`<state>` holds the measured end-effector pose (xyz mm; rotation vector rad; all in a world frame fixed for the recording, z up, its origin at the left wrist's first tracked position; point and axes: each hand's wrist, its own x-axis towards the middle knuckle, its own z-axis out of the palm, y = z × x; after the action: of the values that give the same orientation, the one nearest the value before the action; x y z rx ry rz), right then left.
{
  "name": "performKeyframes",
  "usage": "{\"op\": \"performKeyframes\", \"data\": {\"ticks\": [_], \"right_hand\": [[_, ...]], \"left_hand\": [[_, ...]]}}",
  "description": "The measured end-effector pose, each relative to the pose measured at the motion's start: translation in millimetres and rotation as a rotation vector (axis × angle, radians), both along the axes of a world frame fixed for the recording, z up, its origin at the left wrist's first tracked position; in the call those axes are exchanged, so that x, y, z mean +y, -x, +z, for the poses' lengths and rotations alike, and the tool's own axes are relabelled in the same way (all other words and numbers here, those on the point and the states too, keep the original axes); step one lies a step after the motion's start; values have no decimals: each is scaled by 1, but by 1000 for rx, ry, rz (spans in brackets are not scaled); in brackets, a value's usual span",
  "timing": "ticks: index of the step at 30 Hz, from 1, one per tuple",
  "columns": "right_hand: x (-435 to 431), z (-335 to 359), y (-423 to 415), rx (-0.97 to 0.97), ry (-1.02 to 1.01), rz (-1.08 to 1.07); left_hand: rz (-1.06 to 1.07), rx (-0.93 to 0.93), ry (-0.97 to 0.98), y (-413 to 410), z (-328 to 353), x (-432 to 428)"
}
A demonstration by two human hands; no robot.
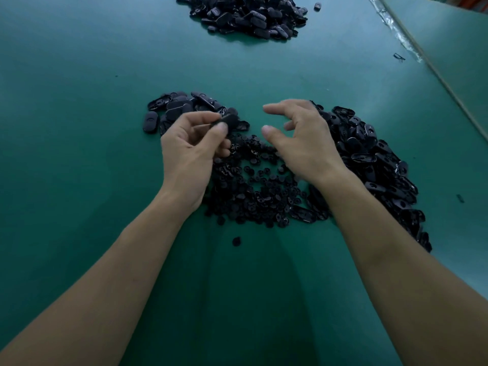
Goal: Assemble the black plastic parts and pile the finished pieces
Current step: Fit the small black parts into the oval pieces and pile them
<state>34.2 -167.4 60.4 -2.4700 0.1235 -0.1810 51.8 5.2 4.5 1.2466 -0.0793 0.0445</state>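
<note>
Nearest me, one small round part lies alone on the green counter. Just beyond it spreads a heap of small round parts, too many to count. Above that heap my left hand pinches one oval black piece between thumb and fingertips. My right hand hovers half-open, fingers loosely bent, holding nothing. A long heap of oval shells lies to the right, a smaller pile to the left, and a fourth pile far off.
</note>
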Motion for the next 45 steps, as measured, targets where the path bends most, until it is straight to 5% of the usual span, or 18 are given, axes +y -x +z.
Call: {"op": "performKeyframes", "data": {"ticks": [6,24,33,45], "right_hand": [[-29,-14,-13,229,376,-162],[-34,-25,-30,324,496,-119],[-26,-17,-28,42,413,-186],[-31,-19,-30,166,240,-192]], "left_hand": [[53,94,217,-1,7,0],[-52,-59,-60,3,5,1],[-113,-96,-100,6,3,2],[-131,-91,-96,9,7,0]]}}
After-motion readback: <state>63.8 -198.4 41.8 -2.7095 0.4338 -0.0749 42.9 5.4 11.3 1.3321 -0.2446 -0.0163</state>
